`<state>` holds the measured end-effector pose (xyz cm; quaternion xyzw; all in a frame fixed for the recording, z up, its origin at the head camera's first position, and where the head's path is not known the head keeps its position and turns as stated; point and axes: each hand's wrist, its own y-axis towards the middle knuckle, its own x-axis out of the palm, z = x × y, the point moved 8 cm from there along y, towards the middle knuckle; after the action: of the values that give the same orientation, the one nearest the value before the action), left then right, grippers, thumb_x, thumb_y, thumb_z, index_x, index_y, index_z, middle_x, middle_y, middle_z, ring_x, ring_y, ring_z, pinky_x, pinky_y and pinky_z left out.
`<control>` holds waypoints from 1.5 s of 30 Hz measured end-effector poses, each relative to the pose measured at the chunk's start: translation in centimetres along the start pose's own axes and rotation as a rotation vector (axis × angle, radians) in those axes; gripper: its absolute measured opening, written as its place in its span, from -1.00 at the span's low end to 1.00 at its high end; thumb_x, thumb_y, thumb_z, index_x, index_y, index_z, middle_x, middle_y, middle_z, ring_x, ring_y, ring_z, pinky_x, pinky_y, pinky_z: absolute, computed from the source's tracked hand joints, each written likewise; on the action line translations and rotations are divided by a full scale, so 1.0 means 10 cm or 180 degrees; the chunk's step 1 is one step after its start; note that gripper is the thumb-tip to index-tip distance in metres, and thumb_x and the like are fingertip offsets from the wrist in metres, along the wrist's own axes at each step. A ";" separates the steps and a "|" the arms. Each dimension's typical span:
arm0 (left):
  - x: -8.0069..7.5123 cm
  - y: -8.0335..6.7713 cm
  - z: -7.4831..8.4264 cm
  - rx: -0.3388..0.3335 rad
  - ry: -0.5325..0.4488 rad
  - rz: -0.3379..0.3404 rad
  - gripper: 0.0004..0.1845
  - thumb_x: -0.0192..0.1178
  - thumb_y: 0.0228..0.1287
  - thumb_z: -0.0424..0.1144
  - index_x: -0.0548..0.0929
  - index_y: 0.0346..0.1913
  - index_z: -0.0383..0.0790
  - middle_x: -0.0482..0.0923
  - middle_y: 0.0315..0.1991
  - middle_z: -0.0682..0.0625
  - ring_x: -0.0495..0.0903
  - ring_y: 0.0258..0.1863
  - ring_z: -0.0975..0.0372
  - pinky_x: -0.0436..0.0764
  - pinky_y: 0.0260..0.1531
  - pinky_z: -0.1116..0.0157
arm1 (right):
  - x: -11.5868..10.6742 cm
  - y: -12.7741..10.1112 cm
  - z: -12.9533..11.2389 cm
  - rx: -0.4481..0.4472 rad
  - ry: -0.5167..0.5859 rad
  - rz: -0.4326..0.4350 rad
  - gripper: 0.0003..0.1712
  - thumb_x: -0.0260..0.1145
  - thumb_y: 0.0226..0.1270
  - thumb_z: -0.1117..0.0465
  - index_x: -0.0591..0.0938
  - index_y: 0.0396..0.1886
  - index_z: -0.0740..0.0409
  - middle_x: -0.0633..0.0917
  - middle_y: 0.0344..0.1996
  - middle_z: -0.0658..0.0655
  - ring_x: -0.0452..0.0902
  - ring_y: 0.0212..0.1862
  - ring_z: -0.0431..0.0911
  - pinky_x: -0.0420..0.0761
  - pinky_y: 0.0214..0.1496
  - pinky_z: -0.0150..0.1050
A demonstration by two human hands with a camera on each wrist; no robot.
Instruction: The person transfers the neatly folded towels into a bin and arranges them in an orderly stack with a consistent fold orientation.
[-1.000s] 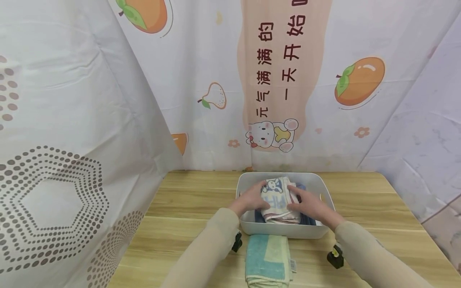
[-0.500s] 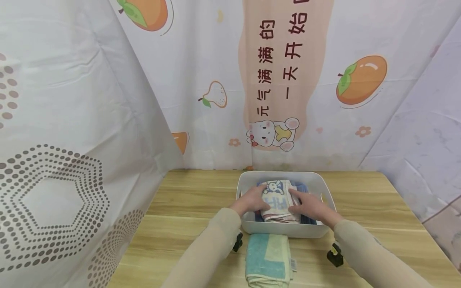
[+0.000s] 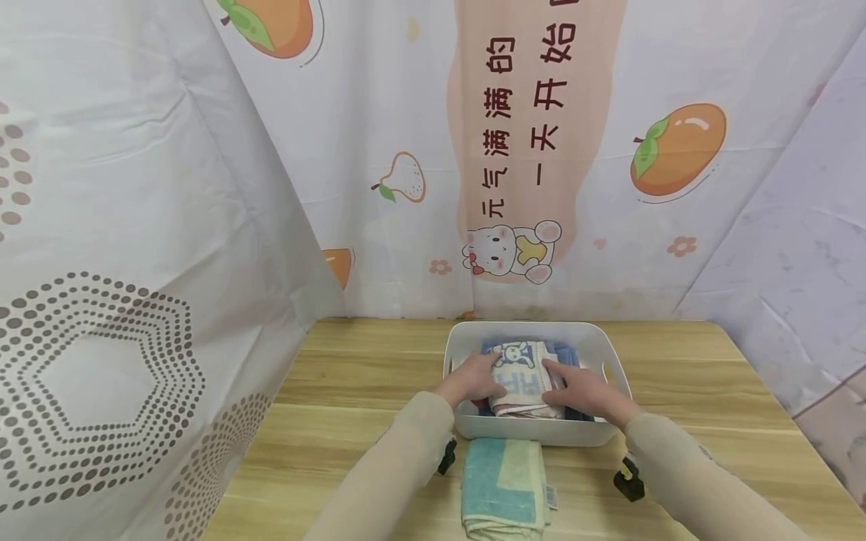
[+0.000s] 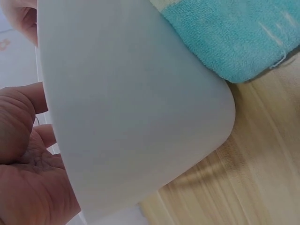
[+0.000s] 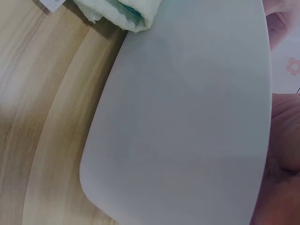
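A folded white towel (image 3: 519, 379) with a blue rabbit-like figure and pale blue markings lies in the white plastic basket (image 3: 534, 431), on top of dark blue cloth (image 3: 567, 353). My left hand (image 3: 470, 378) reaches over the front wall to the towel's left edge, its thumb and fingers spread apart. At the right edge, my right hand (image 3: 585, 389) touches the towel with loosely bent fingers. Both wrist views mostly show the basket's outer wall (image 4: 136, 103), which hides much of each hand.
In front of the basket, a folded teal and pale yellow towel (image 3: 504, 485) with a small white tag lies on the wooden table (image 3: 365, 376). A printed curtain (image 3: 392, 248) hangs right behind the table's far edge. The basket has a handle hole in its right side.
The white towel has sunk lower in the basket and lies flatter, with more blue cloth showing behind it. My left hand has shifted slightly left, toward the towel's edge.
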<state>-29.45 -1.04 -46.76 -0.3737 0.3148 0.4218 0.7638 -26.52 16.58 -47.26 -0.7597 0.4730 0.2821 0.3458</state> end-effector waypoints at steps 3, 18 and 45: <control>0.01 0.00 -0.01 -0.0004 0.0031 -0.0012 -0.17 0.40 0.27 -0.17 0.30 0.55 -0.24 0.29 0.46 -0.31 0.41 0.28 0.04 0.43 0.34 0.13 | 0.01 0.00 -0.01 -0.0022 -0.0038 -0.0010 -0.10 0.39 0.40 -0.01 0.26 0.56 0.29 0.37 0.41 0.51 0.25 0.42 0.45 0.36 0.34 0.35; 0.03 0.02 -0.03 0.0040 0.0041 -0.0013 -0.20 0.41 0.26 -0.17 0.34 0.53 -0.25 0.37 0.43 -0.25 0.44 0.18 0.08 0.46 0.27 0.19 | 0.03 0.02 0.02 -0.0031 -0.0059 -0.0053 -0.09 0.39 0.40 -0.03 0.26 0.56 0.28 0.38 0.41 0.51 0.27 0.42 0.44 0.37 0.34 0.34; -0.30 -0.53 -0.03 0.0289 -0.1531 -0.0478 -0.46 0.34 0.37 -0.23 0.51 0.33 -0.37 0.59 -0.11 -0.10 0.71 -0.32 -0.02 0.76 -0.30 0.14 | -0.46 -0.16 -0.01 -0.0313 0.0175 0.0295 -0.37 0.28 0.50 0.13 0.43 0.36 0.50 0.61 -0.46 0.12 0.53 -0.43 -0.07 0.47 -0.46 -0.20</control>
<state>-26.21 -4.48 -42.94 -0.2502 0.1140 0.4261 0.8619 -26.89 19.42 -43.29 -0.7604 0.5026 0.2998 0.2815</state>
